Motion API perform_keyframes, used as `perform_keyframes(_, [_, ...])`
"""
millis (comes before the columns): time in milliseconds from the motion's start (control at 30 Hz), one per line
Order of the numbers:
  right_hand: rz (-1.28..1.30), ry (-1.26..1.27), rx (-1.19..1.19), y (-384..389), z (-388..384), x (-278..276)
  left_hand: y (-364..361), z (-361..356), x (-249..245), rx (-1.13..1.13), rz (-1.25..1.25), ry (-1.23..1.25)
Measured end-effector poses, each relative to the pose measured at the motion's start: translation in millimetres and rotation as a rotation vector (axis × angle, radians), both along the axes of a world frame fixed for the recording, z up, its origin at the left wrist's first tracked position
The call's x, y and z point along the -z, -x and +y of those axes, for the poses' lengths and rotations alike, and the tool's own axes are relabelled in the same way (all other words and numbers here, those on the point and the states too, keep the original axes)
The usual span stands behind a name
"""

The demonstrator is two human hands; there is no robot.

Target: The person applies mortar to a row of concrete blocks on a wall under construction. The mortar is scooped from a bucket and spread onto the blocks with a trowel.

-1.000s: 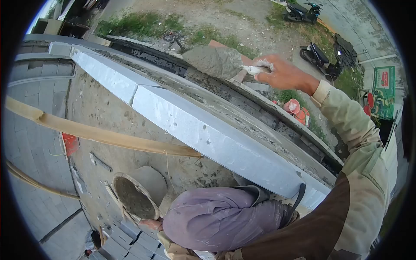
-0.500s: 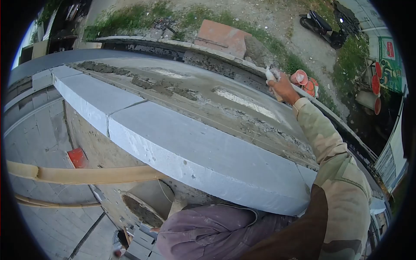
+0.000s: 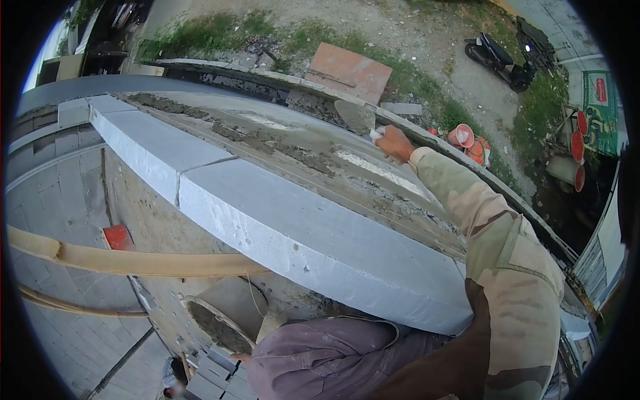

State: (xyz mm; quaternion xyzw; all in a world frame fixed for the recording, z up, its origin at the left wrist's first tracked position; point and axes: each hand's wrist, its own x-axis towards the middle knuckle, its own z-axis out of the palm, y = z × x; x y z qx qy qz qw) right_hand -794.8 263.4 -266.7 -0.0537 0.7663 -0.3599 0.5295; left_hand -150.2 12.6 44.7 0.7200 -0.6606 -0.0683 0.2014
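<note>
A trowel is in my right hand [image 3: 395,144], with the fingers closed around its handle. The flat grey blade [image 3: 357,118] points up and left, over the far edge of the wall top. Under the hand lies a mortar-smeared surface [image 3: 307,143] with rough wet ridges and pale bare strips. On the near side, a row of light grey blocks [image 3: 313,213] runs along the wall, and a thin string stretches beside it. My left hand cannot be made out. A small patch of skin shows beside my trouser leg [image 3: 320,353], too little to identify.
A mortar-crusted bucket [image 3: 223,320] is at lower left, beside a tan beam [image 3: 133,260] and a red container [image 3: 118,237]. Far below beyond the wall are a reddish board [image 3: 350,70], orange buckets [image 3: 461,136] and a motorcycle [image 3: 497,59]. Another person [image 3: 175,377] is low at the left.
My right hand has moved left with the trowel along the wall's far side. The blade, seen narrowly before, now shows its flat face.
</note>
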Motion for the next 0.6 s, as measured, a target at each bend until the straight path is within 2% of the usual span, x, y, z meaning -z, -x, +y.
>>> perform_keyframes(33, [0.000, 0.002, -0.003, -2.3, 2.3, 9.9, -3.3, -0.5, 1.8, 0.018, -0.008, 0.003])
perform_keyframes(100, [-0.453, 0.060, 0.074, -6.9, 3.8, 20.0, -9.0, -2.6, 6.7, 0.057, -0.025, 0.008])
perform_keyframes(133, [-0.453, 0.062, 0.073, -10.1, -0.4, 20.4, -10.6, -5.4, 10.7, 0.078, -0.032, 0.011])
perform_keyframes(200, [-0.232, 0.013, -0.131, -20.2, -13.2, 20.4, -14.4, -13.4, 18.0, 0.122, -0.052, 0.015])
perform_keyframes(233, [-0.238, 0.013, -0.131, -26.3, -18.4, 36.1, -18.0, -17.5, 20.3, 0.144, -0.066, 0.016])
perform_keyframes(300, [0.104, 0.068, -0.293, -38.6, -33.3, 50.2, -25.2, -25.0, 24.6, 0.186, -0.093, 0.013])
perform_keyframes(367, [0.158, 0.046, -0.294, -42.9, -32.4, 41.2, -34.4, -27.4, 28.2, 0.219, -0.112, 0.013])
perform_keyframes(400, [0.263, 0.062, -0.240, -45.4, -28.9, 35.7, -40.7, -25.0, 29.0, 0.226, -0.120, 0.016])
perform_keyframes(433, [0.369, 0.083, -0.191, -49.4, -29.4, 28.4, -49.3, -19.7, 28.9, 0.226, -0.125, 0.022])
perform_keyframes(467, [0.022, -0.024, -0.129, -35.5, -32.4, -40.9, -58.3, -12.0, 29.5, 0.219, -0.128, 0.032])
perform_keyframes(533, [0.238, 0.143, -0.057, -34.6, -13.5, -58.2, -75.9, 17.1, 27.8, 0.175, -0.124, 0.061])
perform_keyframes(600, [0.227, 0.396, 0.029, -22.6, -2.1, -124.8, -120.5, 68.4, 31.9, 0.083, -0.123, 0.103])
